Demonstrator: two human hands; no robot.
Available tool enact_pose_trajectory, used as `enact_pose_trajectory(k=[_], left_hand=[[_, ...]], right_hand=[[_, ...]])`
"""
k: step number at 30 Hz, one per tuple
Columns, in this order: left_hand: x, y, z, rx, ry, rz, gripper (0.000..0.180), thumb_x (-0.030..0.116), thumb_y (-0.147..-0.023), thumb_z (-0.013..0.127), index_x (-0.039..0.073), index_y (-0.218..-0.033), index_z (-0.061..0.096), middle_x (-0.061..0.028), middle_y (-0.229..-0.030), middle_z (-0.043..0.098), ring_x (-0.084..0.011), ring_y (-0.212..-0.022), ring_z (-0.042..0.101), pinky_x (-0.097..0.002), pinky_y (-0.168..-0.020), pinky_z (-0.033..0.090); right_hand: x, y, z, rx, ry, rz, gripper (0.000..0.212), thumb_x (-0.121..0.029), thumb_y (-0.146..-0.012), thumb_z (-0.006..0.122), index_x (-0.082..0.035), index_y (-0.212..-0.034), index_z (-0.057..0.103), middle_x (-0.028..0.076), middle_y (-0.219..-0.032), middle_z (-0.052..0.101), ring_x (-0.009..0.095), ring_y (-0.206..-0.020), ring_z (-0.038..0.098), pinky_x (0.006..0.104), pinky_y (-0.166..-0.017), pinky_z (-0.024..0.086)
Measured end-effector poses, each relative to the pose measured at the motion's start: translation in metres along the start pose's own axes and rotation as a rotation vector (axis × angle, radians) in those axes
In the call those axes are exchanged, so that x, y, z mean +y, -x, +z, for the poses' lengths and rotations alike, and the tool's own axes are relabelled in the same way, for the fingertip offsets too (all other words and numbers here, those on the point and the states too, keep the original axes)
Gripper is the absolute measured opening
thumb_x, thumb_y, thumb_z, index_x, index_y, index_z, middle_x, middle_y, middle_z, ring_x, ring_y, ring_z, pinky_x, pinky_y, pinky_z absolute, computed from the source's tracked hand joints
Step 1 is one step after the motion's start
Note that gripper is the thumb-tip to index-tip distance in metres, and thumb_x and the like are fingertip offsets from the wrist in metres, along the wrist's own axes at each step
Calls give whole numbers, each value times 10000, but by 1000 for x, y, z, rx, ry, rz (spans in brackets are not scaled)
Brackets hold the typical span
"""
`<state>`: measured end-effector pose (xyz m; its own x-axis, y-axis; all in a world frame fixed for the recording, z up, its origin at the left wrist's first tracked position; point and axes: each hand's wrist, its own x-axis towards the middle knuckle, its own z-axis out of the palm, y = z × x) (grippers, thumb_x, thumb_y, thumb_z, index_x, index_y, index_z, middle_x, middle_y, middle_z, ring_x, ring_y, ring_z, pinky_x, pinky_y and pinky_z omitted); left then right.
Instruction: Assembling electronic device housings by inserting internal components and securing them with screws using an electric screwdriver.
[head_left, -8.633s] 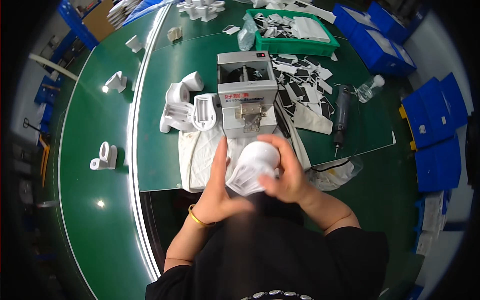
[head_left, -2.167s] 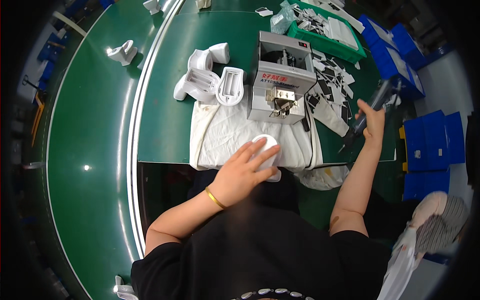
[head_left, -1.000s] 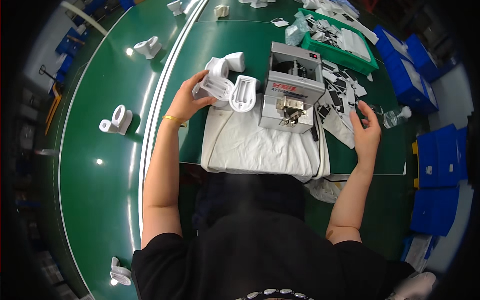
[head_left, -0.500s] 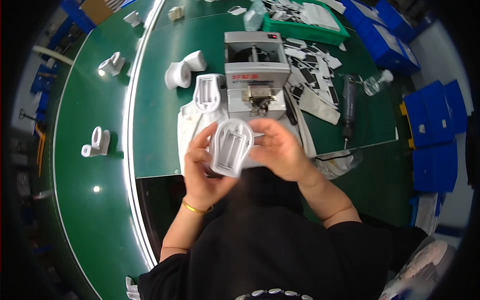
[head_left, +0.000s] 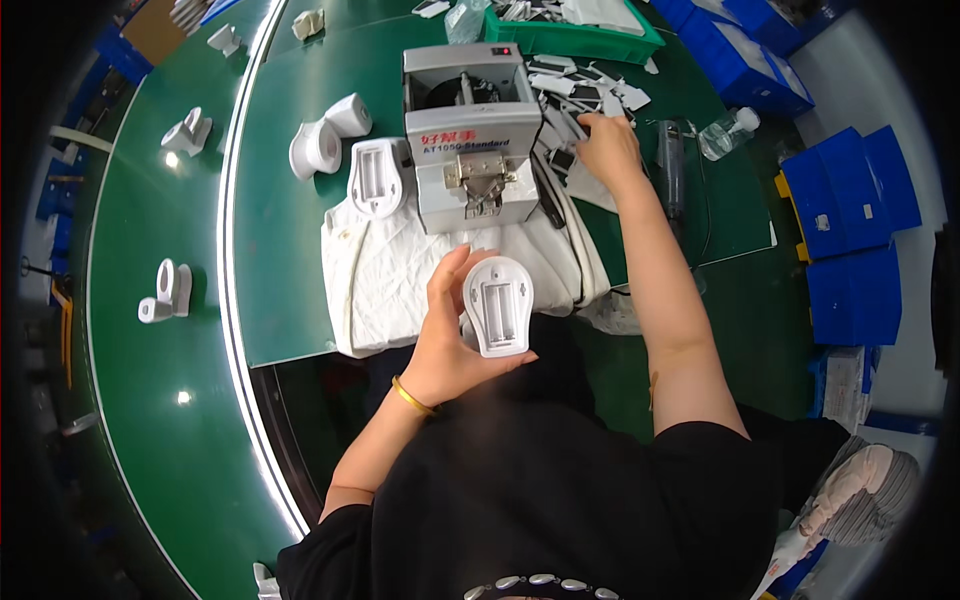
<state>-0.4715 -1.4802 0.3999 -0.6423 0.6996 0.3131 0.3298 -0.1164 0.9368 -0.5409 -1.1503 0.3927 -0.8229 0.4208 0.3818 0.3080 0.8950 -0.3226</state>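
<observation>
My left hand is closed round a white plastic housing, rounded at one end and narrower at the other. Its recessed battery compartment faces up, and I hold it over the front edge of the table. My right arm is stretched forward and right. The right hand is at the pile of small black and white pieces, its fingers bent down among them. What those fingers pinch is too small to make out. A similar white housing lies beside the grey machine, compartment up.
A white cloth lies under the machine's front. White toilet-shaped parts stand on the green table and along the left surface. A green tray of pieces is at the back, with an electric screwdriver, a clear bottle and blue bins at right.
My right hand has let go of the housing and moved forward and right to the pile of pieces. My left hand holds the housing alone. The whole view has shifted slightly.
</observation>
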Motion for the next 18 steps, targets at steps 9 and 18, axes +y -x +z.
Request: enact_pose_trajectory(k=[9, 18], left_hand=[[3, 4, -5, 95, 50, -49, 1254, 92, -549, 932, 119, -1501, 116, -189, -1423, 410, -314, -1281, 467, -418, -1074, 387], [10, -1, -3, 114, 130, -66, 1214, 82, -574, 918, 159, -1499, 136, -173, -1450, 392, -298, -1282, 474, -416, -997, 484]], right_hand=[[-21, 23, -36, 54, -852, 176, 288, -70, -982, 478, -77, -1223, 635, 89, -1102, 626, 121, -860, 617, 248, -745, 530], [-121, 119, -116, -565, -1204, 18, 220, 34, -845, 684, 13, -1062, 657, 39, -898, 662, 62, -733, 581, 192, -633, 463]])
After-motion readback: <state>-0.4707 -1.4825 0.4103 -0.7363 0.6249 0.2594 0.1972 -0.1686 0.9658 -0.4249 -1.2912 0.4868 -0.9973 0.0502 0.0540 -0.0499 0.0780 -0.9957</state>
